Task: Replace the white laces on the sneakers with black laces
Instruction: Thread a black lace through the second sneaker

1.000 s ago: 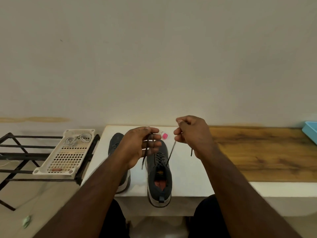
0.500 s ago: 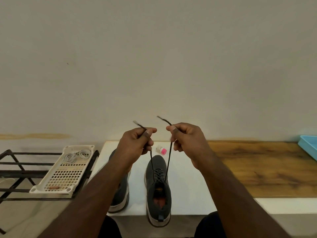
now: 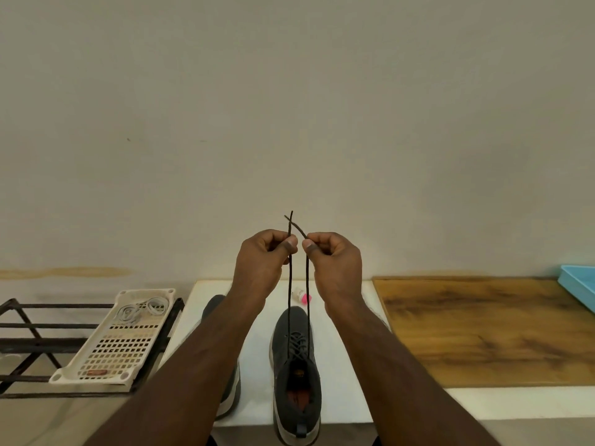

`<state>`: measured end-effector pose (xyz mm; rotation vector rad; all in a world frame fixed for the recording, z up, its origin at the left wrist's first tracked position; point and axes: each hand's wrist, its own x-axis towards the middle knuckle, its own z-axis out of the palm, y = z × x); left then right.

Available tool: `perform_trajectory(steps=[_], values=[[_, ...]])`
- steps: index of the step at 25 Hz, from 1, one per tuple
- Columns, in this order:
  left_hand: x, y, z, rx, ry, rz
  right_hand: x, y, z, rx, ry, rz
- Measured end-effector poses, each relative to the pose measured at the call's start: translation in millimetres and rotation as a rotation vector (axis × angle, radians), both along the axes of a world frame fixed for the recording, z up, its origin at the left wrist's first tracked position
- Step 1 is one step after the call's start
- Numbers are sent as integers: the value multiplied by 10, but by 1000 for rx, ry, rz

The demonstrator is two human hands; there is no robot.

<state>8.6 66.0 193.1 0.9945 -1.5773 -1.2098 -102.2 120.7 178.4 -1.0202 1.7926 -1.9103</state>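
Pulling both ends of the black lace straight up, that's what's going on. The left hand pinches one end between thumb and forefinger, the right hand pinches the other the same way, and the two tips cross just above the knuckles at 12 o'clock. My guess is they're held side by side to check the ends are even and to take the slack out of the crisscross before tying.

The lace runs down to the laced sneaker, which sits toe away from the person with its heel hanging slightly over the near edge of the white counter. The second sneaker is just beside it at 9 o'clock, mostly hidden by the left forearm, so I can't tell how it's laced.

The white laces look dumped in the perforated tray over at 9 o'clock, resting on a dark metal rack. There's a little pink-capped bottle beyond the toe, a wooden board at 3 o'clock, and a blue bin at the far right edge. Plain beige wall behind it all.
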Motion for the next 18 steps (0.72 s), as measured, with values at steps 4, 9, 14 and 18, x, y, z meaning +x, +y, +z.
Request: perform_trajectory(steps=[4,9,14,18], values=[[-78,-20,47,27,43,2,31,-66,29,19,21,-19],[-129,-9,64,90,81,-30,31,-95,4,-12,-36,11],[-138,-19,75,117,107,-37,15,-71,25,-3,26,56],[-151,-12,86,125,105,-37,16,-98,58,24,18,18]])
